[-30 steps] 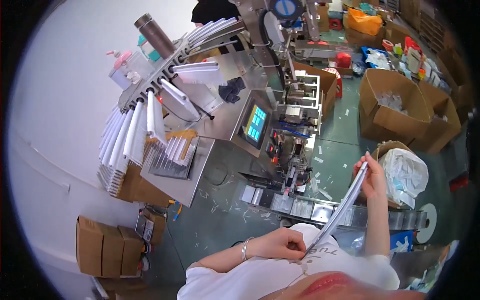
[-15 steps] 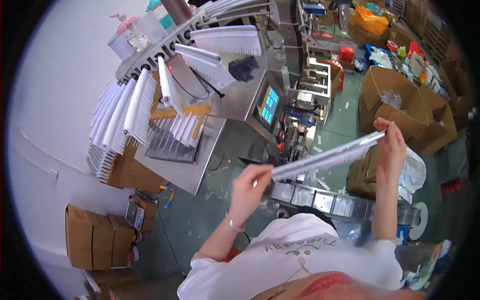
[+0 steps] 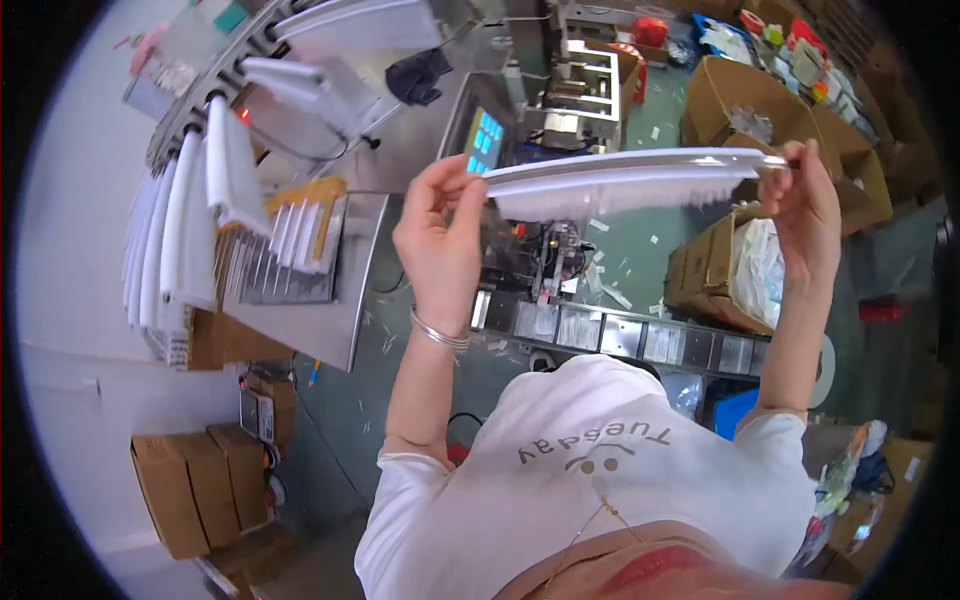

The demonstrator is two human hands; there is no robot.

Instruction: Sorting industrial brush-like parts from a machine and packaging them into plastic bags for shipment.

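A long, slim rod hung with a row of thin white pieces (image 3: 620, 190) spans the space in front of me, raised and nearly level. My left hand (image 3: 440, 240) is closed on its left end, thumb and fingers pinching it. At its other end my right hand (image 3: 805, 215) grips the tip between thumb and fingers. The fringe of white pieces hangs down from the rod and is slightly blurred. Similar white-loaded rods (image 3: 235, 185) hang from a metal rail (image 3: 205, 100) at the left. What the white pieces are, I cannot make out.
Beyond the held rod stands a machine with a lit touch screen (image 3: 485, 140). A segmented conveyor (image 3: 620, 335) runs close before my body. On the left is a steel table (image 3: 362, 270) bearing a rack of white pieces. Cardboard boxes (image 3: 735, 110) stand at right; others (image 3: 190, 490) lower left.
Both hands have raised the rod; its left end rose most, so it went from slanted to nearly level. My view has shifted, with the rail and table now further left.
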